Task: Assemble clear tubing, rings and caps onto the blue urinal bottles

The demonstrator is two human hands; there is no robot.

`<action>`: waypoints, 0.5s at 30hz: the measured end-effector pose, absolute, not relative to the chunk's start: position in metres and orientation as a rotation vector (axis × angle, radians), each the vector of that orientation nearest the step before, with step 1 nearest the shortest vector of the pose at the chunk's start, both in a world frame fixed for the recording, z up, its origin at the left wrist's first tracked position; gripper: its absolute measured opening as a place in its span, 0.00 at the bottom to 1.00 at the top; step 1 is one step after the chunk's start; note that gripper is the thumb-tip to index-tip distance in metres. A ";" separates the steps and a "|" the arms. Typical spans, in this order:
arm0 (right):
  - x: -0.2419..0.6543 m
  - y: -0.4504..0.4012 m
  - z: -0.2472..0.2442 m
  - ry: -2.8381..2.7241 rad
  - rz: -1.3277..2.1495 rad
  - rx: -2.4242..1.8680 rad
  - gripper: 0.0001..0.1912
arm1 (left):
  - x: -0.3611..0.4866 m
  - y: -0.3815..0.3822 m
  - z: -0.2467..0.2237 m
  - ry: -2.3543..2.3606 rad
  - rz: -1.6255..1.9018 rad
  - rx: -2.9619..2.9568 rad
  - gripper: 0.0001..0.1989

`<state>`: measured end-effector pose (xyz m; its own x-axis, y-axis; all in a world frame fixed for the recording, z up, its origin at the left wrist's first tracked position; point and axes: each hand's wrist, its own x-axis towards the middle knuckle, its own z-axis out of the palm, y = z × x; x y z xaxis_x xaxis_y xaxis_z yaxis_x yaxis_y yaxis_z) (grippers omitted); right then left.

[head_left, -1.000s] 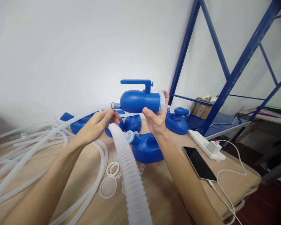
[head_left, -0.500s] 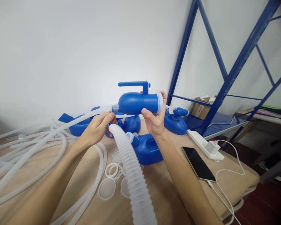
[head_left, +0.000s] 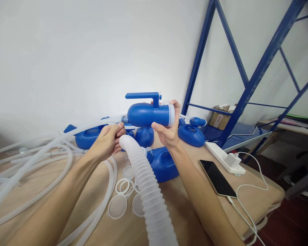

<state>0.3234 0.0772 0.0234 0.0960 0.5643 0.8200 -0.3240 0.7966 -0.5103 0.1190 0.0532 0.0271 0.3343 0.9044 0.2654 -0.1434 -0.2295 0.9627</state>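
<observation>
My right hand [head_left: 169, 131] grips a blue plastic bottle-shaped part [head_left: 146, 114] by its wide right end, thumb below and fingers behind. This part has an L-shaped handle on top and a white collar [head_left: 171, 115] on that end. From its narrow left neck, a translucent smooth hose [head_left: 92, 125] runs off to the left. My left hand [head_left: 109, 138] is closed just under the neck, thumb and fingertips together; what they pinch is hidden. The end of a white corrugated tube [head_left: 149, 177] is at those fingers, and its length extends toward me.
Blue jugs [head_left: 191, 135] stand along the back of the table. Coiled hoses [head_left: 48, 150] spread over the left. White rings and round lids [head_left: 117, 206] lie in the middle. At right are a phone [head_left: 217, 177], a power strip [head_left: 224, 159] with cables, and a blue rack [head_left: 246, 92].
The blue part has shifted slightly left and down with my right hand. My left thumb has moved a little away from the neck, and the left fingers have loosened slightly.
</observation>
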 end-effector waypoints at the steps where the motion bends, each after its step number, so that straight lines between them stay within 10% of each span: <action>1: 0.324 0.077 0.024 -1.312 0.666 -0.229 0.50 | 0.119 0.053 0.028 0.743 1.160 1.470 0.26; 15: 0.328 0.079 0.021 -1.372 0.643 -0.213 0.48 | 0.110 0.064 0.022 0.766 1.031 1.675 0.23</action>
